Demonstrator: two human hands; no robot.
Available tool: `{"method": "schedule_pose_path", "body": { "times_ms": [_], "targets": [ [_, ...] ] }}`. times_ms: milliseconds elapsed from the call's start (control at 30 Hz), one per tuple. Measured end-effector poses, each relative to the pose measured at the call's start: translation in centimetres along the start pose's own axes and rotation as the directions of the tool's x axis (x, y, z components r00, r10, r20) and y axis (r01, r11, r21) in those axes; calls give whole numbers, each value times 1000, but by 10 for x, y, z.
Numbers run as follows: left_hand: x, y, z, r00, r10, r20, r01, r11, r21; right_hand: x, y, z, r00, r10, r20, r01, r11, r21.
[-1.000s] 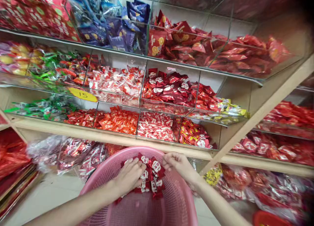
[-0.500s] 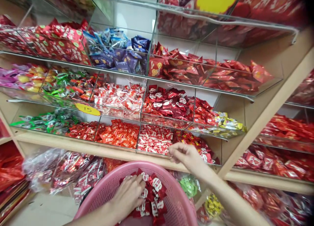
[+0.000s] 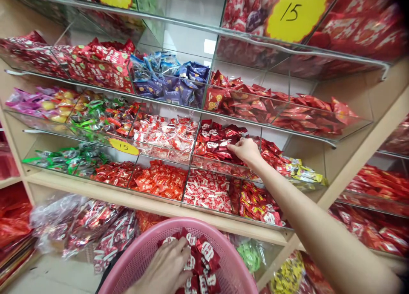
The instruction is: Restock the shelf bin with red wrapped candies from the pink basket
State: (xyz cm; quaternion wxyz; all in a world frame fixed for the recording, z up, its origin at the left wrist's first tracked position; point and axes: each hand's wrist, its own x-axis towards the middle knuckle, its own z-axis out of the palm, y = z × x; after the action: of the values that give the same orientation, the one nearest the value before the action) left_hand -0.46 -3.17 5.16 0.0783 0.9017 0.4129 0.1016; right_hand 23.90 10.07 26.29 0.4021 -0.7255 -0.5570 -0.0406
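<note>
My right hand (image 3: 245,151) reaches into the middle-shelf bin of dark red candy packets (image 3: 220,136). Its thumb and fingers are pinched together at a packet there, partly hidden by the hand. Low in the view, my left hand (image 3: 168,262) lies palm down inside a pink plastic basket (image 3: 142,253), its fingers loosely bent over dark red candy packets with white labels (image 3: 207,251). These packets look like those in the bin. The left fingertips touch the packets, and no grip on one shows.
Clear dividers split the shelves into candy bins, including blue packets (image 3: 174,91), orange-red packets (image 3: 159,181) and small red-and-white candies (image 3: 207,189). A clear shelf lip (image 3: 223,168) runs below my right hand. Bagged candy (image 3: 86,226) lies beneath the wooden shelf edge (image 3: 153,204).
My right hand has risen from in front of the lowest bins into the dark red packet bin. The left hand stays on the packets in the basket. The view has shifted slightly.
</note>
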Motion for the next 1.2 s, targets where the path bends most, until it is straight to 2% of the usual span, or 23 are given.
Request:
{"method": "schedule_pose_path", "body": {
  "times_ms": [167,300,467,567,667,767,867,967,1067,1133,1200],
  "targets": [
    [-4,-5,-3,999,32,-41,-32,999,1,3,-7,10,999,36,-33,-34,997,70],
    [-7,-11,1,991,74,-116,-69,997,46,6,-9,8,991,31,-127,-13,990,137],
    [-7,-6,-1,997,50,-56,-47,998,45,10,-2,-2,962,-41,-270,82,986,144],
    [-5,-3,-2,998,45,-48,-44,999,14,9,6,-8,948,-57,-312,116,978,174],
    [-3,-9,-1,997,50,-51,-50,999,1,-2,11,-18,939,-82,-334,181,943,279],
    [-2,-24,-4,995,33,-97,-33,999,3,-30,12,-32,941,-125,-315,247,890,384],
    [0,-35,-20,974,8,-226,-15,999,-28,-73,12,-37,959,-206,-193,273,854,443],
    [3,-36,-42,917,3,-400,-34,997,-70,-122,16,-21,953,-289,91,210,848,487],
    [4,-27,-56,900,87,-427,-117,992,-44,-166,23,11,855,-335,395,86,844,530],
    [4,-23,-54,914,178,-365,-197,980,-15,-188,27,33,775,-339,534,-25,827,562],
    [2,-22,-45,930,233,-284,-243,970,-1,-202,29,51,714,-332,617,-149,788,597]
  ]
}}
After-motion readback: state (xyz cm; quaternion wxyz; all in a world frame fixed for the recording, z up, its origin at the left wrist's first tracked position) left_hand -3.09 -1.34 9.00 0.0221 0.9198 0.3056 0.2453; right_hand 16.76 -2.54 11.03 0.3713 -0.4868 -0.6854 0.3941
